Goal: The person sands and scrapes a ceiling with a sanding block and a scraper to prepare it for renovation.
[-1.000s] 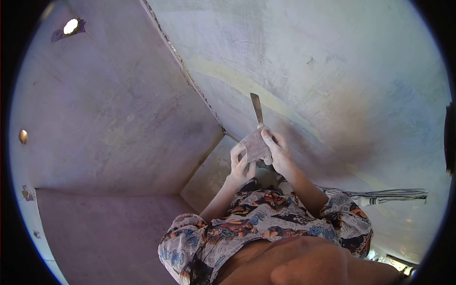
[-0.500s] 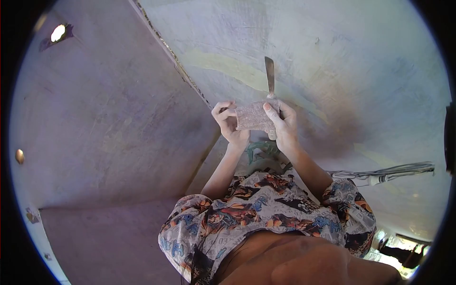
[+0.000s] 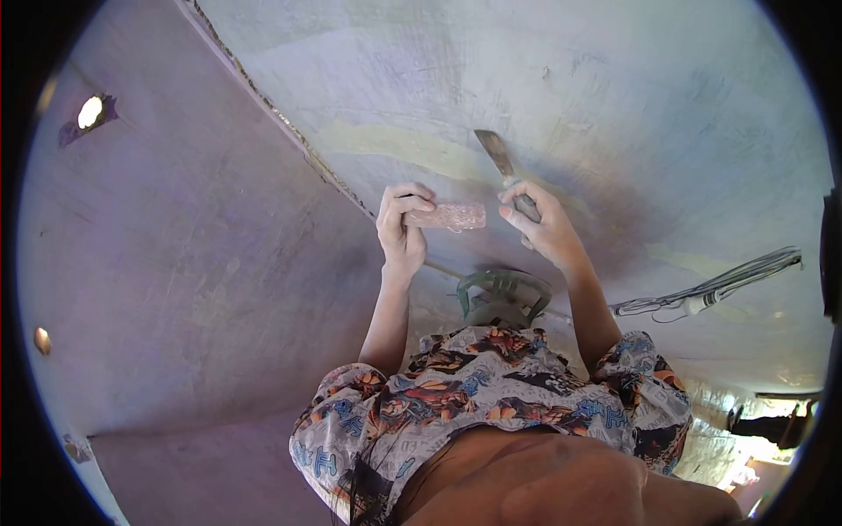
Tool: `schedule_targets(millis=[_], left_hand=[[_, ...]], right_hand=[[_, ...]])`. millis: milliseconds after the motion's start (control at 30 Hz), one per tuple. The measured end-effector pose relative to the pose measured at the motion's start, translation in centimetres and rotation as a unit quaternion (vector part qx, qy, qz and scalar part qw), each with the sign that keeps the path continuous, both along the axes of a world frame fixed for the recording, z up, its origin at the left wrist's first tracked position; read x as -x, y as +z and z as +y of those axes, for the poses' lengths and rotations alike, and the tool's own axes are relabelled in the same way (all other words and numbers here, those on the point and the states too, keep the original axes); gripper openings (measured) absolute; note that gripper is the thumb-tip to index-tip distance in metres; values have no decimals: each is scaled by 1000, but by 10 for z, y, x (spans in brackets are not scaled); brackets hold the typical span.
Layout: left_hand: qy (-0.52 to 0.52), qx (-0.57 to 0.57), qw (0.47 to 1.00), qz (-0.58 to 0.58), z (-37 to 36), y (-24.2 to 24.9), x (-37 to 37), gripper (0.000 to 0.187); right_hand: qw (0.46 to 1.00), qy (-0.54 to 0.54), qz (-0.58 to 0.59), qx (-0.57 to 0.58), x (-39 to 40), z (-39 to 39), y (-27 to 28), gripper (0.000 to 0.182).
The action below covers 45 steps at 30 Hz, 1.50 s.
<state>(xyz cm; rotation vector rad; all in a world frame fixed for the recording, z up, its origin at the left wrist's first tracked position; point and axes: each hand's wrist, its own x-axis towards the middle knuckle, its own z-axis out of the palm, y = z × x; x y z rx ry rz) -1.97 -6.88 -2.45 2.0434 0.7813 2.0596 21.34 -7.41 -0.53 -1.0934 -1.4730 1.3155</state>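
Observation:
My left hand (image 3: pixel 402 230) is closed around one end of a pinkish, grainy, dust-covered block (image 3: pixel 449 216), which points to the right. The block looks like a sanding block, its narrow side towards me. Just right of its free end, my right hand (image 3: pixel 553 230) grips a putty knife (image 3: pixel 497 153) by the handle. The knife's blade points up and to the left, clear of the block. Pale dust coats the fingers of both hands. The palm side of my left hand is partly hidden.
A smeared, pale plastered wall (image 3: pixel 667 114) meets a purplish wall (image 3: pixel 219 219) along a rough, cracked joint. A bundle of wires (image 3: pixel 745 276) sticks out at the right. Below my hands is a green object with curved bars (image 3: pixel 502 289).
My right hand has come off the block and moved right with the putty knife, whose blade now tilts left. The block has turned and stays in my left hand alone.

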Motion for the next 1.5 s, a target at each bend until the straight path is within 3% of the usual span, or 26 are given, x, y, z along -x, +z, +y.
schedule_targets(millis=[33, 67, 100, 133, 167, 333, 400, 433, 533, 600, 633, 700, 733, 833, 967, 1033, 1167, 1233, 1367, 1433, 1500], left_hand=[[-14, 26, 999, 13, -1, 0, 1, 24], [-20, 22, 1000, 12, -3, -2, -4, 24], [-4, 94, 995, 20, -6, -2, -9, 24], [12, 165, 986, 29, -10, -2, -15, 25], [40, 163, 981, 96, -13, 1, -19, 34], [-1, 133, 979, 152, -13, 10, -38, 46], [-6, 158, 974, 166, -13, 15, -36, 48], [-5, 158, 973, 165, -9, 15, -38, 48], [44, 112, 988, 98, -3, 3, -40, 46], [270, 30, 955, 122, -5, -7, -42, 40], [269, 31, 955, 124, -9, -13, -43, 40], [161, 64, 971, 162, -21, -21, -45, 39], [161, 63, 971, 164, -27, -22, -51, 39], [62, 304, 944, 116, -42, -34, -63, 43], [67, 271, 955, 95, -42, -43, -63, 51], [39, 166, 979, 108, -36, -51, -57, 53], [61, 160, 980, 102, -28, -56, -74, 55], [-27, 255, 961, -103, -22, -51, -83, 60], [-56, 223, 960, -162, -10, -62, -78, 65], [-75, 202, 956, -198, -3, -71, -71, 68], [-94, 178, 951, -233, 5, -78, -64, 71]], right_hand=[[1000, -6, -2, -5, -8, 2, -5, 26], [988, 12, -55, -143, -14, 4, -16, 30], [955, 29, -108, -275, -17, 4, -21, 36], [954, 24, -111, -277, -15, -3, -19, 36], [965, 35, -82, -248, -7, -13, -17, 40], [973, 18, -61, -223, 16, -32, -28, 47], [979, -2, -32, -199, 19, -32, -33, 43], [986, -10, 39, -165, 22, -27, -40, 35], [978, -86, -46, -183, 23, -24, -44, 29], [961, -116, -80, -237, 25, -20, -43, 30], [939, -144, -114, -292, 27, -19, -42, 32], [928, -163, -135, -306, 29, -20, -43, 35], [916, -180, -158, -321, 30, -20, -43, 38], [907, -178, -173, -340, 34, -20, -50, 43], [913, -143, -200, -326, 38, -22, -52, 46], [907, -122, -206, -346, 38, -25, -52, 49], [907, -102, -182, -365, 40, -27, -49, 52], [931, -71, -165, -317, 39, -28, -46, 52], [946, 9, -172, -275, 16, -24, -28, 62], [931, 51, -140, -334, 4, -22, -26, 73], [932, 34, -173, -316, -15, -27, -27, 69]])
